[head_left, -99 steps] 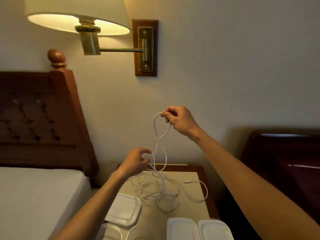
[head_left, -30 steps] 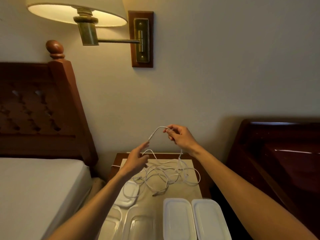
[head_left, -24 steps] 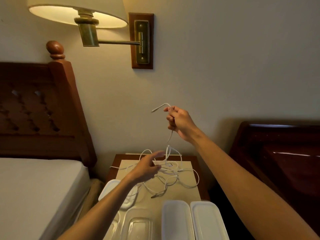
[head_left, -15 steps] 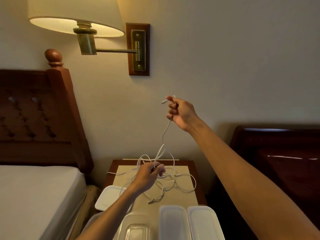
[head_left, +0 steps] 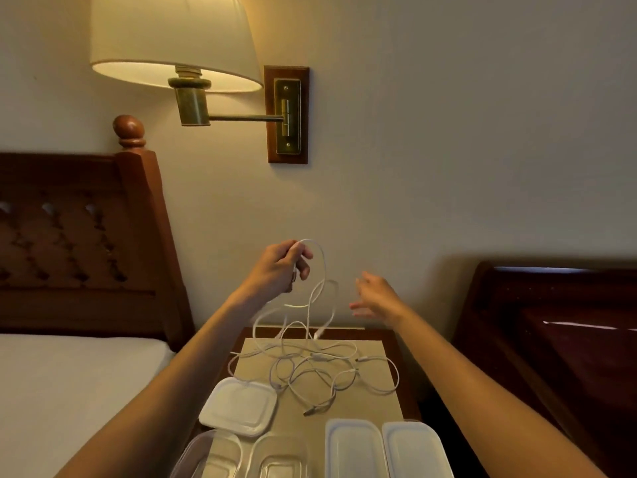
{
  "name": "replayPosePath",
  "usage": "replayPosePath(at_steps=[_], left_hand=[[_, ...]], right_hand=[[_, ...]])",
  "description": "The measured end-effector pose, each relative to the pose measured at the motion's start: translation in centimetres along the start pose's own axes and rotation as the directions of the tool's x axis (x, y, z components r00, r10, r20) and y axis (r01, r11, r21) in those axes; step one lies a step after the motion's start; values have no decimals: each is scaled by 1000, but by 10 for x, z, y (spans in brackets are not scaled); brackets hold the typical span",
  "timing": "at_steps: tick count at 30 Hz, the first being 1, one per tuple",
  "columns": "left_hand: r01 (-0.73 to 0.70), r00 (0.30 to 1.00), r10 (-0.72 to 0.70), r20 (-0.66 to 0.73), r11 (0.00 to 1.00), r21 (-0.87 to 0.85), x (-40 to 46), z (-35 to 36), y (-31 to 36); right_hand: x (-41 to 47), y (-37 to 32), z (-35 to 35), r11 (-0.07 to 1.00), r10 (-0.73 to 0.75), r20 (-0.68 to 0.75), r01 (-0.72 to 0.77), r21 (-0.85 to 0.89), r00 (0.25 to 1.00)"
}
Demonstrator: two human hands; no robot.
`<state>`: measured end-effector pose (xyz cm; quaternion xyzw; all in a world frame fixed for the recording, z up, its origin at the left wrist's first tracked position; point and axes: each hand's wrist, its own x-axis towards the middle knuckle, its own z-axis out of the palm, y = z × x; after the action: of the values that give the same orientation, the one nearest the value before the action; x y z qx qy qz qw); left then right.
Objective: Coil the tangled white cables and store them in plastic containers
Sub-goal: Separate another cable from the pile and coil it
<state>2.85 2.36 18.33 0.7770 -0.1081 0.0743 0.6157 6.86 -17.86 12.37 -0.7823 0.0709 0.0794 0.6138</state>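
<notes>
Maybe trouble ahead: could snag, since one white cable (head_left: 319,270) lifts up while looping through the tangled pile (head_left: 320,370) on the nightstand (head_left: 389,343). Could drag the whole pile along, or flick a plug off the edge. Could bump the lid (head_left: 239,405) too. On the left, left hand (head_left: 281,267) curled tight, pinching the raised cable above the table. On the right, right hand (head_left: 374,298) spread wide, holding nothing, just beside the hanging loop. Clear containers (head_left: 275,457) near the front, not filled yet.
</notes>
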Motion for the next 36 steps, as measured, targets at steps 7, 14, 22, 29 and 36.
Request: replayPosePath(at_steps=[7,14,22,29,36], left_hand=[[-93,996,93,-16,995,44,11,4,19],[-226,973,219,-72,968,-110,4,-8,34],[-181,983,175,-46,962,-204,3,-10,38],[0,998,-15,-54,966,-259,1,-20,7],[322,944,-329,37,937,133,-28,-11,-86]], right_hand=[[-22,20,43,971,-205,187,223,-80,961],[-18,26,39,857,-396,236,449,-251,887],[-32,9,65,981,-142,322,176,-79,936],[-52,20,71,938,-77,468,223,-264,880],[-33,-26,37,922,-359,89,368,-117,929]])
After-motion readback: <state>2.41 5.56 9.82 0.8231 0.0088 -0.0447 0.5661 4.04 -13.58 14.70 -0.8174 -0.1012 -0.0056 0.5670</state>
